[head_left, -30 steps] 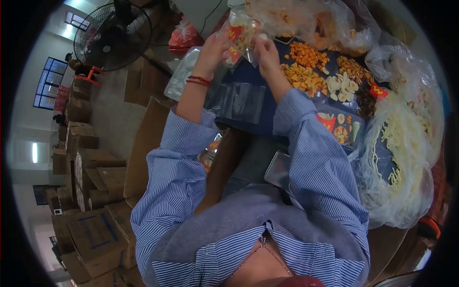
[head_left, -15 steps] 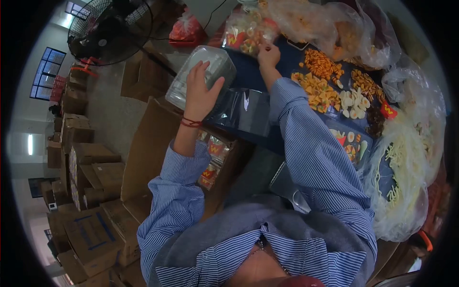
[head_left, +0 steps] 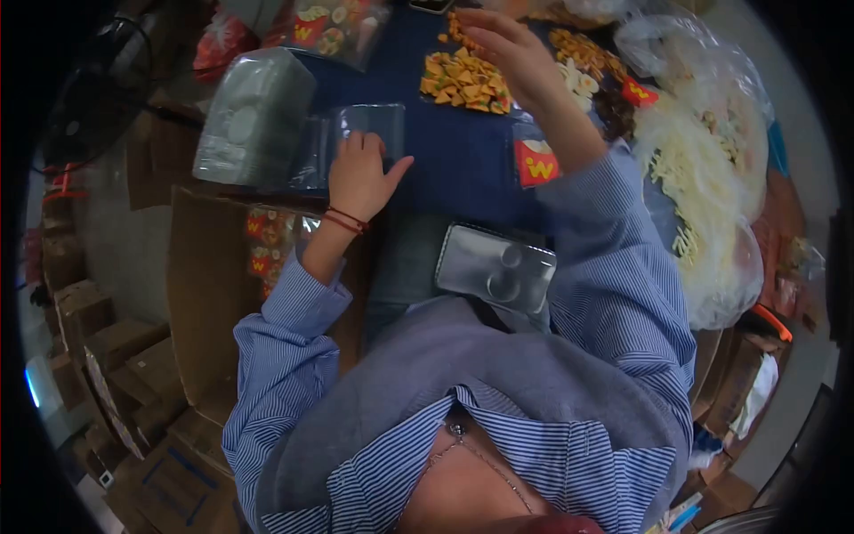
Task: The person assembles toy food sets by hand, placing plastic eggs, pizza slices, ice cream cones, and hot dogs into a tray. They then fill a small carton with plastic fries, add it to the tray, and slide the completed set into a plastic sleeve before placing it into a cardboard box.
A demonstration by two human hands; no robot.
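Observation:
My left hand [head_left: 360, 173] rests with its fingers apart on clear flat plastic bags [head_left: 384, 123], just right of a stack of clear plastic trays [head_left: 253, 120]. My right hand [head_left: 520, 67] reaches over the far side of the blue table [head_left: 445, 173], fingers apart. Beneath and beside it are a small heap of orange twisted pieces [head_left: 456, 34] and a pile of yellow-orange triangular pieces [head_left: 465, 82]. White oval pieces [head_left: 576, 82] lie just right of it. Nearer me, a red packet with a yellow W [head_left: 536, 163] is partly covered by my right forearm.
A filled clear bag [head_left: 331, 28] lies at the back. A clear tray [head_left: 496, 271] is near my lap. An open carton [head_left: 205, 303] with W packs [head_left: 267, 233] stands at left. Pale strands in plastic [head_left: 685, 178] and a red bag [head_left: 224, 44] flank the table.
The view has shifted. My left hand has moved from the tray stack to the flat bags. My right hand has left the filled bag at the back and moved right, over the piles.

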